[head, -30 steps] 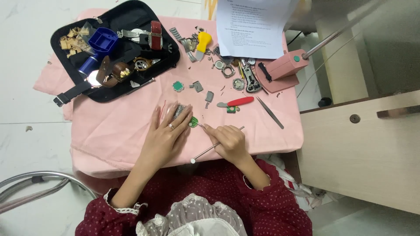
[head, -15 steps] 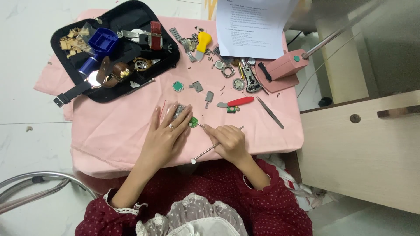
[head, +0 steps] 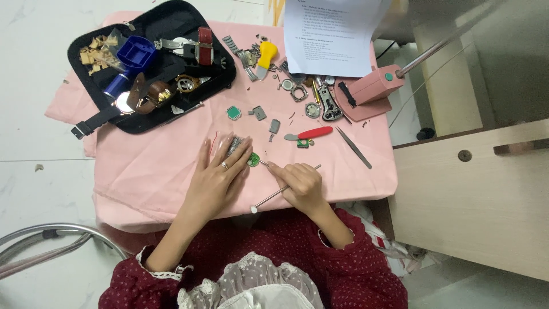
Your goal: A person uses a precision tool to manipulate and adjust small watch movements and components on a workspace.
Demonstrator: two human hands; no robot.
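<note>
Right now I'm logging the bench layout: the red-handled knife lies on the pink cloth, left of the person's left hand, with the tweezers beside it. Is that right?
Not quite. The head view shows the red-handled knife on the pink cloth, but up and to the right of the left hand, above the right hand. The tweezers do lie beside it.

**Both hands low and close together**

The left hand (head: 220, 174) lies palm down, fingers spread and pointing far, a ring on one finger. The right hand (head: 300, 184) sits just right of it, curled in a pinch. Both forearms angle in from near.
</note>
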